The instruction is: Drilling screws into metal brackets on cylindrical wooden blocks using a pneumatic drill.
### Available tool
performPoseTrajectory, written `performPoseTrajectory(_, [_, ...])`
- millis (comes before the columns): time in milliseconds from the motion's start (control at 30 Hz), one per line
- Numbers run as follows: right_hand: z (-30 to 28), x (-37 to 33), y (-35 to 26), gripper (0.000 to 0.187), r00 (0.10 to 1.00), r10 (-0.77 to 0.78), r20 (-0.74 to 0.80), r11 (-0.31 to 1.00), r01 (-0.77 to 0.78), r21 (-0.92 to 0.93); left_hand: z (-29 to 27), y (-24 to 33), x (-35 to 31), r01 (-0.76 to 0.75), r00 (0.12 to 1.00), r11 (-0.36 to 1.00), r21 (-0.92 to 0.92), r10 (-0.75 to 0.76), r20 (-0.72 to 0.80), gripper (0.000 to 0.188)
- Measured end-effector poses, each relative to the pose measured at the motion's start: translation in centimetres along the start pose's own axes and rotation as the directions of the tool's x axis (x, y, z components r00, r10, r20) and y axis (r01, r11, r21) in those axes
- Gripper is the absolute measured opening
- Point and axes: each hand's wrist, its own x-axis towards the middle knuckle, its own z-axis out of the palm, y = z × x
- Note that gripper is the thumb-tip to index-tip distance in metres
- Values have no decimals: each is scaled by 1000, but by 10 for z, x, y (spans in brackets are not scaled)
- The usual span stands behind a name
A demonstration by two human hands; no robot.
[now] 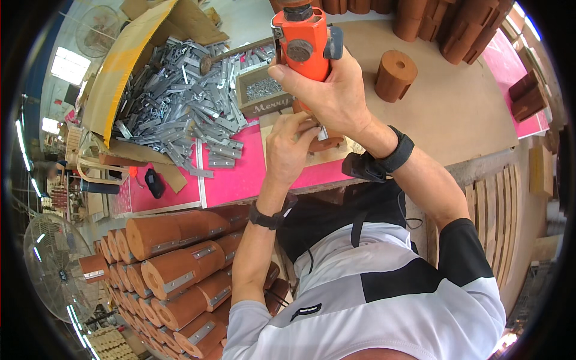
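My right hand (339, 96) is wrapped round an orange power driver (305, 51) with a dark knob on its side, held upright over the table. Just below it, my left hand (287, 144) has its fingers pinched together near the driver's lower end. What the pinch holds is hidden by the fingers. Beside those fingertips a small piece of silver metal (323, 133) shows against a reddish-brown wooden piece (327, 144), mostly covered by my hands. The driver's tip is out of sight behind my hands.
A cardboard box (99, 90) spills silver metal plates (180, 96) at left. Next to it stands a wooden tray (255, 108) of small screws. One brown cylinder (395, 78) with a centre hole stands at right. Stacked cylinders with metal strips (174, 279) fill the lower left.
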Motion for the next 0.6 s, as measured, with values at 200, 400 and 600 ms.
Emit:
performPoseTrajectory(200, [-1, -1, -2, 39, 1000, -4, 1, 1000, 4, -17, 3, 5, 0, 26, 998, 997, -67, -29, -54, 20])
performPoseTrajectory(400, [-2, -1, 1, 41, 999, -37, 7, 998, 38, -49, 4, 4, -2, 37, 999, 996, -82, -39, -20, 26])
performPoseTrajectory(600, [-3, -2, -2, 42, 1000, -16, 16, 998, 17, -68, 7, -2, -3, -5, 998, 999, -51, 1, -60, 20])
